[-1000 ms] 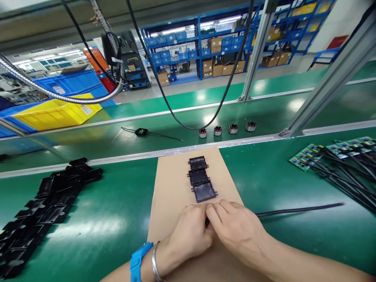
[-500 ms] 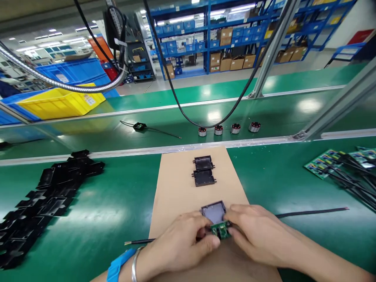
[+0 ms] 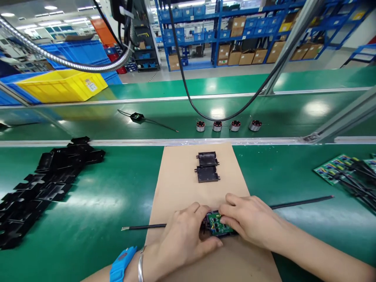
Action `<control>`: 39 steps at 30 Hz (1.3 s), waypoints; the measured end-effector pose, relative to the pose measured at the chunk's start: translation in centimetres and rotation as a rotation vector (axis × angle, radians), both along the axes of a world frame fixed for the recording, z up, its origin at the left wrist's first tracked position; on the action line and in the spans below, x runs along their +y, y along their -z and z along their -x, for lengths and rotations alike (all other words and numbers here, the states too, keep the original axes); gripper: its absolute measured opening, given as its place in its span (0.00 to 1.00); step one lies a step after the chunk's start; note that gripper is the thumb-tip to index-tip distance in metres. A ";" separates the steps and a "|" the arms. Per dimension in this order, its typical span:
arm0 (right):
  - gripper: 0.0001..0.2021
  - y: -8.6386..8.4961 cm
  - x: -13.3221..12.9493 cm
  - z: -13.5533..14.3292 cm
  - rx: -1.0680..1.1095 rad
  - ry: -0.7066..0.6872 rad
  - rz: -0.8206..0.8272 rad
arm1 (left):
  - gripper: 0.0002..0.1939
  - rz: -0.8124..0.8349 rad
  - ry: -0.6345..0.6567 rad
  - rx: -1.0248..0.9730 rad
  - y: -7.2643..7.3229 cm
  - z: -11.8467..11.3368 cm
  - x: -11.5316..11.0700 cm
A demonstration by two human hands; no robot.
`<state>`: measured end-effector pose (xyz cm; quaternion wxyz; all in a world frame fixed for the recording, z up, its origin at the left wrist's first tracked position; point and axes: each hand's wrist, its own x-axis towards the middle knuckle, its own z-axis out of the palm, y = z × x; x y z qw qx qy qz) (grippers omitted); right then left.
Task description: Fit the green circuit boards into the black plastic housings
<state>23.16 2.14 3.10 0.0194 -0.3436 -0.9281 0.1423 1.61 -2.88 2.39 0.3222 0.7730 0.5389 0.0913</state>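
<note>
A green circuit board (image 3: 216, 224) lies in a small black plastic case (image 3: 227, 235) on the brown cardboard sheet (image 3: 167, 180). My left hand (image 3: 185, 237) grips the case from the left, thumb along its near edge and fingers at the far side. Closed at the other end, my right hand (image 3: 249, 219) has its fingertips pressed on the board's right part. A black cable (image 3: 147, 226) with a bare end runs out leftward under my left hand. Another black cable (image 3: 302, 202) extends to the right from behind my right hand.
Two black case halves (image 3: 207, 174) lie farther up the cardboard. Many black case parts (image 3: 55, 184) are heaped at left; boards with cables (image 3: 337, 166) are at right. Behind the metal rail (image 3: 141, 142) stand several round silver parts (image 3: 235, 126). A black cable (image 3: 188, 92) hangs overhead.
The board, tilted between my fingers before, now lies down in the case. My right fingers have moved onto its top. The camera view has shifted slightly.
</note>
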 end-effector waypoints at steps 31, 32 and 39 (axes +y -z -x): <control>0.09 0.5 -1.6 1.7 -0.091 0.016 0.003 | 0.07 0.059 0.078 0.024 -1.7 0.8 1.7; 0.09 0.6 -1.7 1.7 -0.079 0.028 0.019 | 0.07 0.049 0.075 0.030 -1.9 0.5 1.6; 0.07 1.4 -2.1 1.5 0.113 0.082 -0.086 | 0.16 0.292 0.009 -0.021 -2.2 -0.1 1.5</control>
